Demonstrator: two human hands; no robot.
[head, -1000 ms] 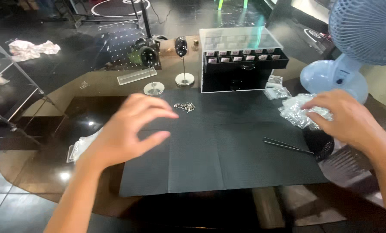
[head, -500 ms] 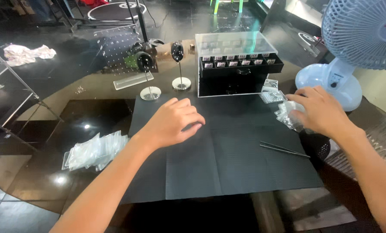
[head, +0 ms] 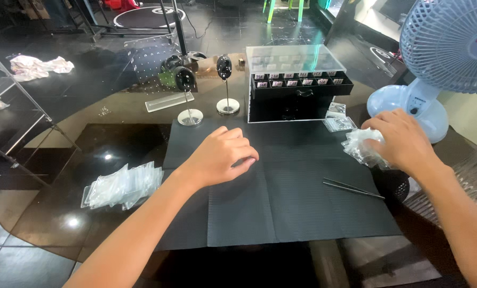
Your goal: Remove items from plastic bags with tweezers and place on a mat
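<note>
your left hand (head: 222, 154) rests knuckles-up near the middle of the black mat (head: 281, 208), fingers curled loosely under; you can't tell whether anything sits beneath them. your right hand (head: 403, 140) is cupped over a crumpled heap of clear bags (head: 362, 149) at the mat's right edge, gripping it from above, just in front of the fan (head: 435, 64). tweezers (head: 353, 188) lie on the mat, close by that hand. a flatter stack of bags (head: 122, 185) waits on the glass worktop (head: 51, 213) to your left. the black box (head: 297, 88) stands behind the mat.
</note>
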